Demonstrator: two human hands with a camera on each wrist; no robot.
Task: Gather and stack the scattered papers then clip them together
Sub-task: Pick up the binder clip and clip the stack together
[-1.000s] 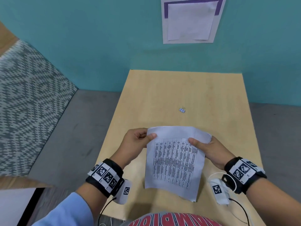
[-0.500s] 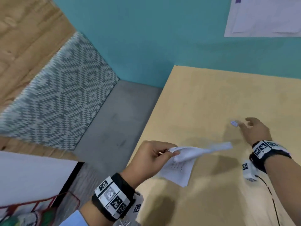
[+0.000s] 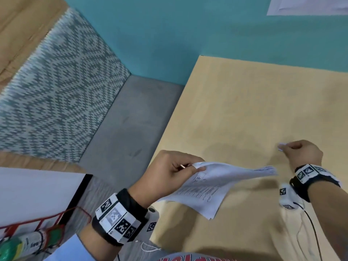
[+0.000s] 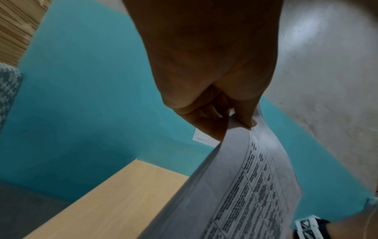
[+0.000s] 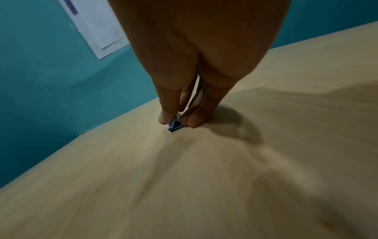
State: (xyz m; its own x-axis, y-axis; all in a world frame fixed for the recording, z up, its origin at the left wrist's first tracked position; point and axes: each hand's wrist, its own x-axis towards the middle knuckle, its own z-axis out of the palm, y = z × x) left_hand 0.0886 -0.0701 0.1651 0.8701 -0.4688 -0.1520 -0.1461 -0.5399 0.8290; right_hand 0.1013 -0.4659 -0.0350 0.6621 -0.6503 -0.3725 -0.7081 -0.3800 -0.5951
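Note:
My left hand (image 3: 176, 172) pinches a stack of printed papers (image 3: 212, 187) by one corner, thumb on top, and holds it above the wooden table (image 3: 244, 110); the sheets droop to the right. The left wrist view shows the same papers (image 4: 251, 186) pinched under my thumb and fingers (image 4: 245, 121). Further right, my right hand (image 3: 299, 153) pinches a small blue binder clip (image 3: 281, 146) at the tabletop. In the right wrist view the clip (image 5: 175, 127) sits between my thumb and fingertips, touching the table (image 5: 204, 177).
A teal wall (image 3: 188, 34) backs the table, with a white sheet (image 3: 308, 5) pinned on it. Left of the table lie grey floor (image 3: 128, 129) and a patterned rug (image 3: 56, 95). A red wire basket (image 3: 37, 234) stands at lower left.
My right hand let go of the papers, reached to the binder clip and closed its fingers on it. My left hand now holds the papers alone. The head view swung left.

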